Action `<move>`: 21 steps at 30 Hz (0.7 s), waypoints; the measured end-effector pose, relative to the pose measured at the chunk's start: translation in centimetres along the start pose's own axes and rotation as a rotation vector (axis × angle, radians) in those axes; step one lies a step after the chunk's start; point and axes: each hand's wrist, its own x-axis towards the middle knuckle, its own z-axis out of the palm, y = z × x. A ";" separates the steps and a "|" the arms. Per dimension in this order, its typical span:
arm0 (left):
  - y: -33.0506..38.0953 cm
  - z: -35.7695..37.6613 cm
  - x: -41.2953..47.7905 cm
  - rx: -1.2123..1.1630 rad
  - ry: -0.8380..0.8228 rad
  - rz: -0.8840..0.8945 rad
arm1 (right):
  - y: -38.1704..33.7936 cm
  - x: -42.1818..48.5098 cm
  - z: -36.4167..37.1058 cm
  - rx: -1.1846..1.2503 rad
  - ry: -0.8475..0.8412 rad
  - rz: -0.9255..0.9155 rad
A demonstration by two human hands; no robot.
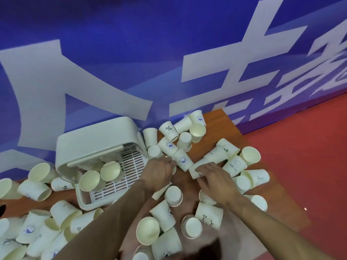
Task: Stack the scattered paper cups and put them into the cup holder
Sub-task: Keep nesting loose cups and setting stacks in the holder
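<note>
Many white paper cups lie scattered over a wooden table (221, 121), some printed, like the "HELLO" cup (234, 165). The cup holder (93, 143) is a white plastic box with a raised lid and a slatted tray (122, 177); two cups (90, 181) lean inside it. My left hand (159, 173) is just right of the tray, fingers curled round a cup (161, 191) that sticks out below the fist. My right hand (214, 177) grips the near end of a lying stack of cups (210, 158). The two hands are close together at the table's middle.
A blue banner wall with large white characters (169, 53) stands right behind the table. Red floor (309, 156) shows past the table's right edge. Dense piles of cups fill the front left (37, 231), the far right (187, 132) and the space under my forearms (165, 218).
</note>
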 end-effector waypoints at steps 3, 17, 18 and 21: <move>2.1 -0.5 2.9 -0.058 0.024 0.059 | 3.1 -0.4 -2.3 -0.011 0.016 0.088; 18.2 0.8 12.5 -0.015 -0.060 0.428 | 14.5 -10.4 -7.2 -0.114 -0.010 0.426; 19.0 1.2 12.9 -0.012 -0.062 0.446 | 14.9 -11.2 -7.1 -0.101 -0.025 0.440; 20.8 2.1 13.7 0.012 -0.078 0.475 | 15.2 -13.1 -6.5 -0.083 -0.077 0.456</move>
